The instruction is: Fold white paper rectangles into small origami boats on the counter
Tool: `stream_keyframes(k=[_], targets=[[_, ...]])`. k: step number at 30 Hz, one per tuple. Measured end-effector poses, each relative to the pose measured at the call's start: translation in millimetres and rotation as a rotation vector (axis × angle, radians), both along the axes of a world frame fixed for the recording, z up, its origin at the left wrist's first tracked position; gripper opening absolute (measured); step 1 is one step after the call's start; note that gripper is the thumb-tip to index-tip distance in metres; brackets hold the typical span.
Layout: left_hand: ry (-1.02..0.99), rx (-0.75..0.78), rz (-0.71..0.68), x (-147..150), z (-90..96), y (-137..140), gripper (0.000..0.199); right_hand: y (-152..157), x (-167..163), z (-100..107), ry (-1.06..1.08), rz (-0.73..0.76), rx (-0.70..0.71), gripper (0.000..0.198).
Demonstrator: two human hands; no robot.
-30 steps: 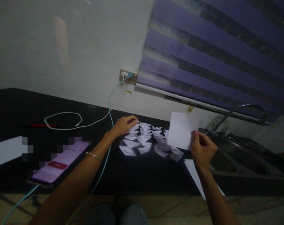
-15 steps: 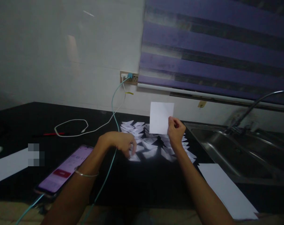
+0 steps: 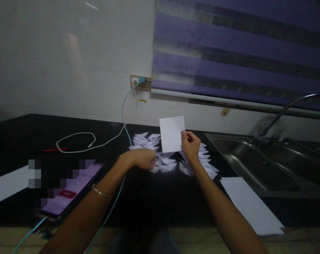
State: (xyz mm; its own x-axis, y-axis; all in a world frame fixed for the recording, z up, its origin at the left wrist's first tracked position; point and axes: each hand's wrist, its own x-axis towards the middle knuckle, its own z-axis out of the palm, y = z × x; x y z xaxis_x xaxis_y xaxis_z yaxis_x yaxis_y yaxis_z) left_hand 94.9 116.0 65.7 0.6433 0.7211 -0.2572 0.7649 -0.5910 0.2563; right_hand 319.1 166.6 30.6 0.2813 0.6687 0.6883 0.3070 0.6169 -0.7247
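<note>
You are pinching a square white sheet [image 3: 172, 133] by its right edge between the thumb and fingers of your right hand [image 3: 191, 145], and it is standing upright above the folded paper boats [image 3: 168, 167], hiding some of them. Your left hand [image 3: 144, 158] is hanging over the left part of the boats with its fingers curling down; I cannot tell whether they are gripping one. Flat sheets [image 3: 251, 206] are lying right of the boats and nearer you, with a sink [image 3: 257, 171] also sitting to their right. A phone [image 3: 75, 188] is lying to their left.
</note>
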Motion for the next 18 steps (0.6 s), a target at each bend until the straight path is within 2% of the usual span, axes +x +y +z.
stream_keyframes(k=[7,10,13,18], targets=[[-0.048,0.036,0.039,3.8,-1.5,1.2,0.013,-0.4,-0.5,-2.2,0.008,0.024,-0.006,0.031],[-0.135,0.011,0.033,0.7,-1.4,4.6,0.014,-0.5,-0.4,-2.1,0.005,0.018,-0.01,0.031],[-0.384,0.027,0.089,-4.3,-1.1,10.8,0.024,-1.9,-0.6,-0.7,0.015,0.028,-0.011,0.031],[-0.949,0.155,0.331,-5.0,-4.1,24.7,0.041,-6.3,-8.4,-2.7,0.029,0.098,-0.046,0.032]])
